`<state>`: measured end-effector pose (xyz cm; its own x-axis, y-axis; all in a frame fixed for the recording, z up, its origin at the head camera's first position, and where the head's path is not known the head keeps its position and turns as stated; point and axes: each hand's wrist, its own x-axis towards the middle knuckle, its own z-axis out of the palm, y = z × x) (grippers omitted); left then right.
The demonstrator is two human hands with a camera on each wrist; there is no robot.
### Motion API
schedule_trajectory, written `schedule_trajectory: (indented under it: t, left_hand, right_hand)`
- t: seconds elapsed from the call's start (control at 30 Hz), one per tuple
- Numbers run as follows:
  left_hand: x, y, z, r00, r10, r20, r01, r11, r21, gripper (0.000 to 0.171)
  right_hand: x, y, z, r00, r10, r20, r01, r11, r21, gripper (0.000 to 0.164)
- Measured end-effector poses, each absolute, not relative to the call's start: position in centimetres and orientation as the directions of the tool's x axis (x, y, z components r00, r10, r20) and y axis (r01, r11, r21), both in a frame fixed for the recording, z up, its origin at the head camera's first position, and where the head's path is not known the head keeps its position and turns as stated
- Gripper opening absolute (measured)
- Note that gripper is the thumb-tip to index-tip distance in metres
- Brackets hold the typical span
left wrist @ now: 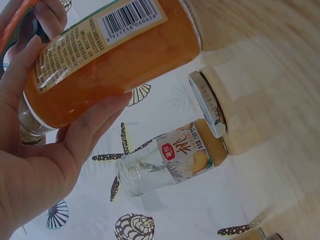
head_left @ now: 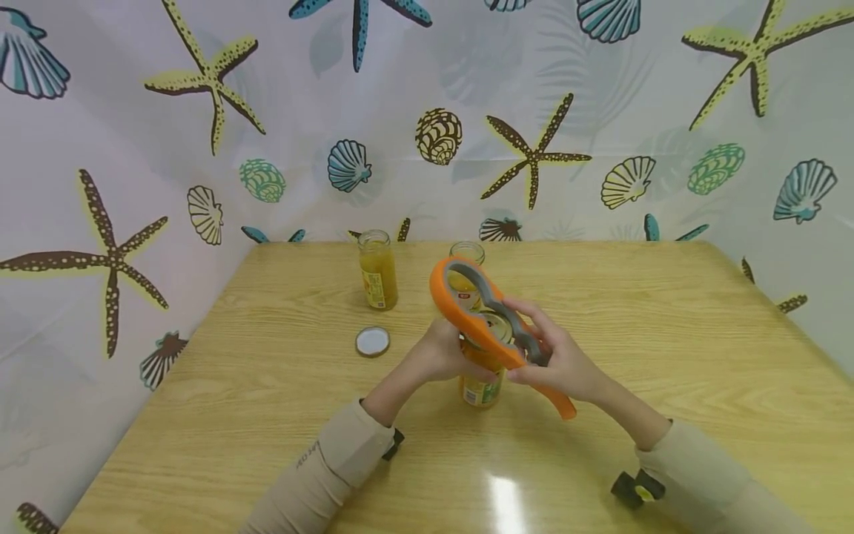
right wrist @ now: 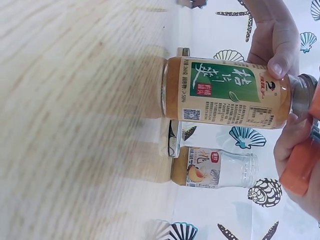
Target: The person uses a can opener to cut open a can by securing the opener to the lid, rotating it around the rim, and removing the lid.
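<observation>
In the head view, my left hand (head_left: 440,352) grips an upright glass jar (head_left: 482,391) of orange contents around its upper part. A metallic lid (head_left: 497,326) caps this jar. The left wrist view shows its barcode label (left wrist: 127,21) close up, with the thumb and fingers on either side. My right hand (head_left: 560,360) holds an orange and grey jar opener (head_left: 475,328) tilted above the jar, its loop around or just over the lid; whether it touches the lid is unclear. One of its handles extends below the right hand.
An uncapped jar of yellow-orange contents (head_left: 378,278) stands at the back left. Behind the opener stands another uncapped, partly filled jar (head_left: 467,252). A loose lid (head_left: 372,341) lies on the wooden table (head_left: 267,371), left of my hands. A patterned cloth (head_left: 300,96) hangs behind.
</observation>
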<state>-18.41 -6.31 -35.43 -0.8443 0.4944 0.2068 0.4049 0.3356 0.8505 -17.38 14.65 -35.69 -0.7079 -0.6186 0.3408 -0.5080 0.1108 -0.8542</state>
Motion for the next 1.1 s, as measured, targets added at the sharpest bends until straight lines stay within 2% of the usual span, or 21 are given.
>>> schedule_trajectory:
  t: [0.23, 0.37, 0.53, 0.67, 0.9, 1.1]
  left_hand:
    - [-18.3, -6.3, -35.6, -0.832, 0.497, 0.246, 0.430, 0.299, 0.852, 0.078]
    - [-18.4, -6.3, -35.7, -0.825, 0.501, 0.261, 0.441, 0.281, 0.852, 0.077]
    - [-18.4, -6.3, -35.7, -0.822, 0.505, 0.263, 0.436, 0.262, 0.861, 0.078]
    - [-17.4, -6.4, -34.5, -0.832, 0.499, 0.244, 0.410, 0.255, 0.876, 0.079]
    - [-18.2, -6.2, -36.0, -0.833, 0.479, 0.275, 0.428, 0.245, 0.870, 0.082]
    - [-18.1, -6.2, -35.9, -0.846, 0.456, 0.278, 0.421, 0.248, 0.873, 0.078]
  right_hand:
    - [-17.4, 14.6, -36.0, -0.705, -0.626, 0.333, -0.521, 0.139, -0.842, 0.078]
    - [-17.6, 14.8, -35.9, -0.689, -0.639, 0.341, -0.574, 0.195, -0.795, 0.076]
    - [-18.0, 14.9, -35.4, -0.672, -0.684, 0.284, -0.631, 0.327, -0.704, 0.062]
    - [-18.2, 14.8, -35.0, -0.667, -0.714, 0.213, -0.612, 0.362, -0.703, 0.055]
    - [-18.7, 14.9, -34.6, -0.674, -0.732, 0.098, -0.551, 0.410, -0.727, 0.058]
    - [-19.0, 14.9, -34.1, -0.659, -0.749, 0.071, -0.548, 0.414, -0.727, 0.063]
